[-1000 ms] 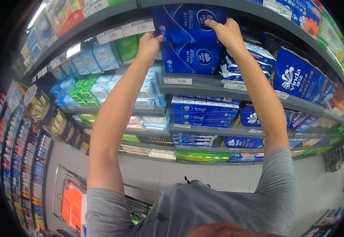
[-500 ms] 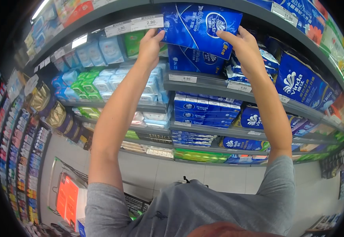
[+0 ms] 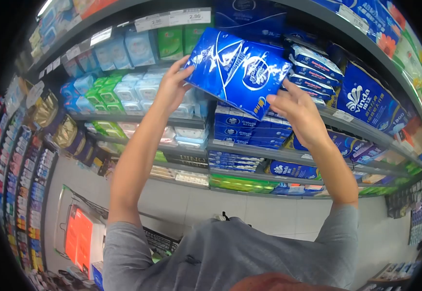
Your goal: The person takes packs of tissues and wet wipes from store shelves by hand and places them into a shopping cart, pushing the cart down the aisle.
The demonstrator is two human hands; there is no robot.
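A blue Vinda tissue pack (image 3: pixel 235 70) in shiny wrapping is held between both hands, in front of the shelf and tilted down to the right. My left hand (image 3: pixel 174 86) grips its left end, fingers partly hidden behind it. At the lower right corner, my right hand (image 3: pixel 298 109) holds the other end with thumb and fingers. Behind the pack, more blue tissue packs (image 3: pixel 249 19) stand on the upper shelf. Small blue-and-white packets (image 3: pixel 315 72) are stacked just right of my right hand.
Shelves carry light-blue wipes packs (image 3: pixel 140 48), green packs (image 3: pixel 105 97) and a large blue Vinda bag (image 3: pixel 371 97). Price tags (image 3: pixel 172 18) line the shelf edge. At lower left, a shopping cart (image 3: pixel 65 208) holds an orange-and-white box (image 3: pixel 82 237). Another product rack (image 3: pixel 22 184) stands at far left.
Both hands have brought the tissue pack down and away from the upper shelf, towards me. It now tilts more, and the packs behind it have come into view.
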